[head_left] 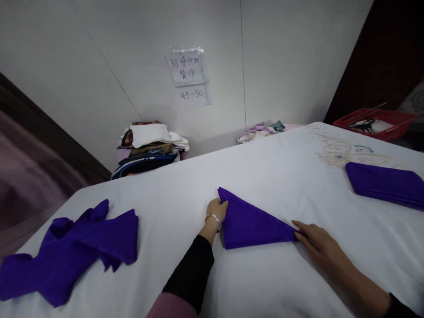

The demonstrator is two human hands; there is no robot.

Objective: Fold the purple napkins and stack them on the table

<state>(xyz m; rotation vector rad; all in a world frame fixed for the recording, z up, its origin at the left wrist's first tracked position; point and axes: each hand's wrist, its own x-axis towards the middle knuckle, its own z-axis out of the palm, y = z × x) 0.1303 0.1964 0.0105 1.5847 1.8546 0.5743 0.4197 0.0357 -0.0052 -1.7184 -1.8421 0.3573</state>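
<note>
A purple cloth napkin point(247, 221), folded into a triangle, lies on the white tablecloth point(185, 194) in the middle. My left hand point(217, 211), with a bracelet at the wrist, has its fingers curled on the triangle's left edge near the top corner. My right hand point(314, 238) lies flat, fingers stretched out, with the fingertips pressing the triangle's right point.
A loose heap of unfolded purple napkins point(73, 247) lies at the left. A folded purple stack point(386, 183) sits at the right. Against the wall stand a pile of mixed fabrics point(149, 148), some crumpled cloths point(260, 131) and a red basket point(374, 123).
</note>
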